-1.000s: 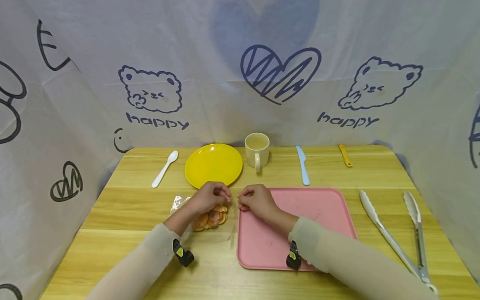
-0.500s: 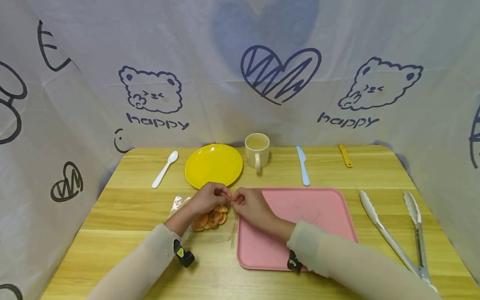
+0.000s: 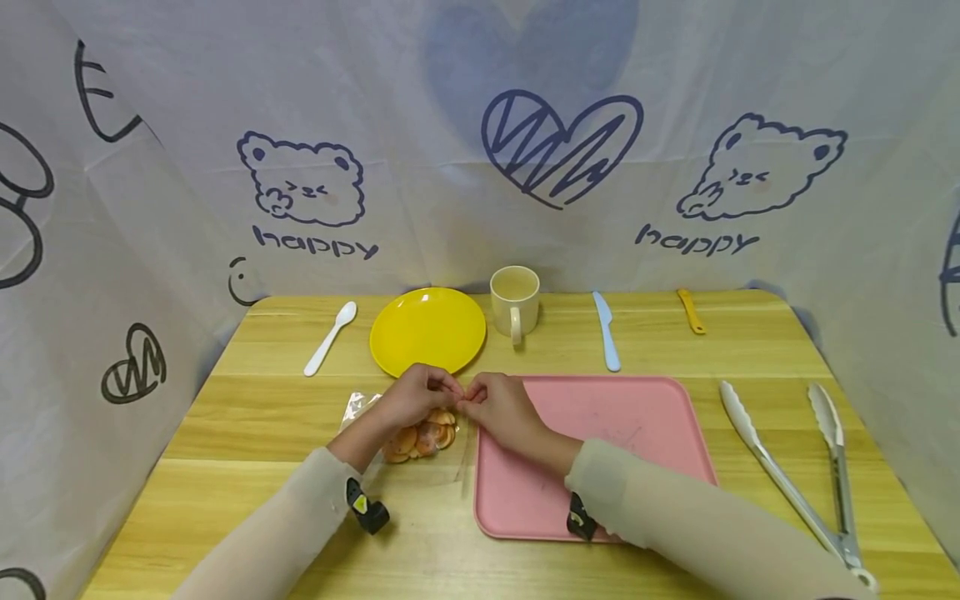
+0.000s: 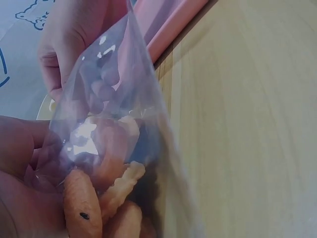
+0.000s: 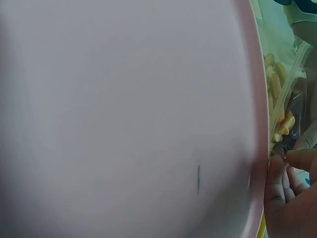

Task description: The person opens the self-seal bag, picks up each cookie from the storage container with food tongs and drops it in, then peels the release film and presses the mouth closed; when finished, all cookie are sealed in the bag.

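A clear zip bag (image 4: 133, 94) lies on the table left of the pink tray, with several orange-brown biscuit-like pieces (image 3: 420, 442) inside. My left hand (image 3: 415, 398) reaches over the bag and pinches its mouth near the far corner. Close beside those fingers, my right hand (image 3: 510, 410) pinches the bag's edge between thumb and finger, above the tray's left rim. The zip strip (image 5: 290, 89) runs along the bag's mouth in the right wrist view. In the left wrist view the plastic stands up in a peak; the exact spot where the fingertips grip is partly hidden.
The pink tray (image 3: 622, 425) lies under my right forearm. Behind are a yellow plate (image 3: 427, 329), a cream mug (image 3: 514, 300), a white spoon (image 3: 330, 337), a light blue knife (image 3: 606, 331) and a yellow handle (image 3: 691, 312). Metal tongs (image 3: 798, 483) lie spread at the right.
My right hand has moved left until its fingers are next to the left hand's fingers at the bag's mouth. The left hand has hardly moved.
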Demonstrator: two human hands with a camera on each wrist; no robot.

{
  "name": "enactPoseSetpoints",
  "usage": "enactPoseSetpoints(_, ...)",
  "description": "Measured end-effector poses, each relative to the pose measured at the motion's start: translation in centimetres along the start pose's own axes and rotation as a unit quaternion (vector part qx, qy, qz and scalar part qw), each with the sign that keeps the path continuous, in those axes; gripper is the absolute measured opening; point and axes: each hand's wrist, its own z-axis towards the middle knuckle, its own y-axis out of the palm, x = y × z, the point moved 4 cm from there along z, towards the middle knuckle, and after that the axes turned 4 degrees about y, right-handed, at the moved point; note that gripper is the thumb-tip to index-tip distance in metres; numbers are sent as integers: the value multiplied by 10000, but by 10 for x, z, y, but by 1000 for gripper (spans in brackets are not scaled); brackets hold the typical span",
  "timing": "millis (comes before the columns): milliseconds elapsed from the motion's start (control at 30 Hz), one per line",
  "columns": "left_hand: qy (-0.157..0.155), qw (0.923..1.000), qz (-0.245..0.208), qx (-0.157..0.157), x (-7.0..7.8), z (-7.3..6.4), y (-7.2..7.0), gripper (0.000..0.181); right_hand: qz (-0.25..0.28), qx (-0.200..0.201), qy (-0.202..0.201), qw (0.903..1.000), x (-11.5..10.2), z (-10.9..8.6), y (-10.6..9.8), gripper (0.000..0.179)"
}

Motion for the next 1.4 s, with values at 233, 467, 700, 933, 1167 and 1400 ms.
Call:
enactPoseSetpoints(233, -123, 9999, 20, 40, 0, 0, -1, 12, -185, 97, -102, 9997, 1, 2, 1, 14)
enactPoseSetpoints(467, -62, 10000, -62, -34, 1, 0, -1, 12, -320, 155, -244, 9991, 1, 3, 0, 7)
enactPoseSetpoints(700, -74, 9999, -55, -49, 2, -2, 0, 9, 327, -126, -59, 9994, 5, 4, -2, 9)
enactPoseSetpoints(933, -18, 9997, 239, -36, 4, -1, 1, 8, 807, -390, 140, 9959, 8, 3, -4, 11)
enactPoseSetpoints(1167, 26, 9995, 323, 46, 2, 0, 2, 8, 1334, -468, 184, 9898, 10, -1, -4, 8)
enactPoseSetpoints(1400, 56, 9988, 436, 227, 0, -1, 5, 8, 1910, -771, 278, 9782, 9, -8, -5, 5)
